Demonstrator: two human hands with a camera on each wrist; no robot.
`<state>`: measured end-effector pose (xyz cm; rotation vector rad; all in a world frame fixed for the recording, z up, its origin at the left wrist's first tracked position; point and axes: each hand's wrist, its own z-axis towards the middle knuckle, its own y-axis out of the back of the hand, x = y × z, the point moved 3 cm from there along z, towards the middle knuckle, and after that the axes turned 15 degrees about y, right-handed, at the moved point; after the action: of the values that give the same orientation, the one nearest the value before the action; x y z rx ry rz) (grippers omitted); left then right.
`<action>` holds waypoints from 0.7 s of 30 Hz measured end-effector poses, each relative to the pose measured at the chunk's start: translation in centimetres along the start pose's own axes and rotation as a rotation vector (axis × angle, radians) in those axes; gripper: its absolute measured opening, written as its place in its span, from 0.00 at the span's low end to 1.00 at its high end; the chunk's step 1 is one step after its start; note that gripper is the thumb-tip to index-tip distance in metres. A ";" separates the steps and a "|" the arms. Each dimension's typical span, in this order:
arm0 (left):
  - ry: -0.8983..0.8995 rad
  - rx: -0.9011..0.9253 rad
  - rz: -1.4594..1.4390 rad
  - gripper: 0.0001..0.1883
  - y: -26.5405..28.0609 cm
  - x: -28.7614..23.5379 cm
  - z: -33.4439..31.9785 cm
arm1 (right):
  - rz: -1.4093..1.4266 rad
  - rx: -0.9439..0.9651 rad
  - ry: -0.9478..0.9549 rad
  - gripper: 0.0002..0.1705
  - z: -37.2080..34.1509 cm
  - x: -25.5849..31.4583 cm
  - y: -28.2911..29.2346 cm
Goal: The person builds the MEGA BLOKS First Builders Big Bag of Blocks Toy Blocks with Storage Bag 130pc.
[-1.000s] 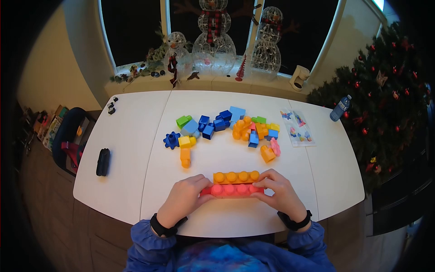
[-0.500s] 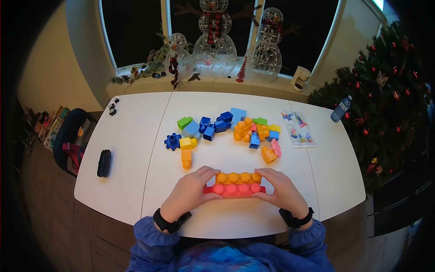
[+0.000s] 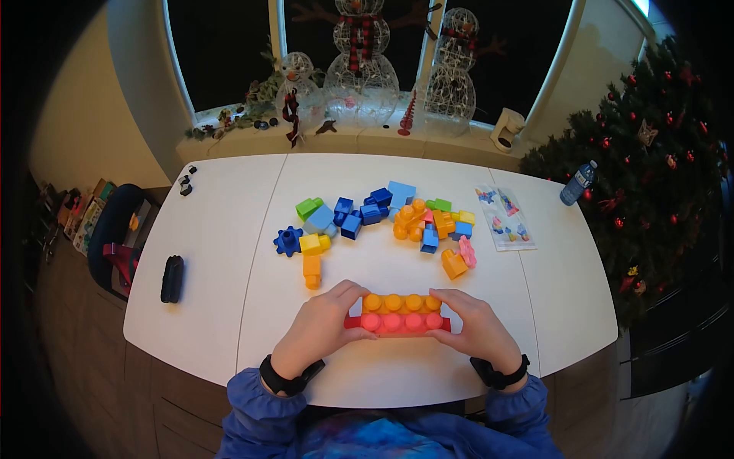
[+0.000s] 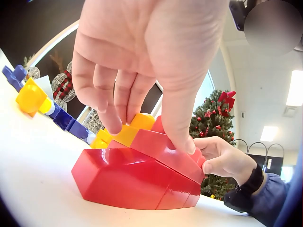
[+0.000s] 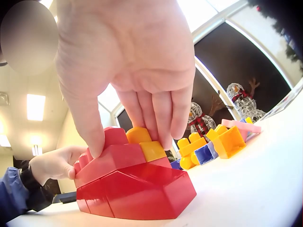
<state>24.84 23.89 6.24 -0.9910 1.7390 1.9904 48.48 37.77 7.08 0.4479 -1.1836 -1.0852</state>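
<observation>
Near the table's front edge, an orange block and a pink block lie side by side, studs up, on a wider red piece with slanted ends. The left hand grips their left ends, its thumb against the pink block and its fingers at the orange one. At the right ends the right hand mirrors that grip. The right wrist view shows the red piece resting on the table below the right hand. Whether the blocks are fully pressed down cannot be told.
Loose blue blocks, orange pieces and others arc across the mid-table. A picture sheet and bottle lie to the right; a dark case and small dark items are at the left.
The fingertips of both hands have shifted from around the pink block's ends to the orange block's far corners. The orange row now sits closer to the pink row.
</observation>
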 end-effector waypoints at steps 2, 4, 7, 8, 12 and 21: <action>-0.005 -0.012 -0.011 0.34 -0.1 0.1 0.0 | 0.005 0.009 -0.008 0.37 0.0 -0.1 0.0; -0.001 -0.012 -0.013 0.34 -0.1 0.1 -0.1 | 0.001 0.009 -0.006 0.37 0.0 -0.2 0.0; -0.001 -0.014 -0.013 0.33 -0.1 0.0 -0.1 | -0.001 0.004 -0.001 0.37 0.1 -0.2 0.0; 0.000 -0.014 -0.012 0.33 -0.1 0.0 -0.1 | -0.001 0.000 0.001 0.37 0.1 -0.2 0.0; 0.011 -0.012 -0.018 0.33 -0.2 0.1 -0.3 | 0.021 -0.007 -0.006 0.37 0.1 -0.2 0.0; 0.009 -0.020 -0.019 0.33 -0.3 0.1 -0.3 | 0.018 0.005 -0.014 0.37 0.2 0.0 0.2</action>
<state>25.03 23.62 5.91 -1.0209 1.7116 1.9981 48.35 37.88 7.29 0.4337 -1.2007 -1.0711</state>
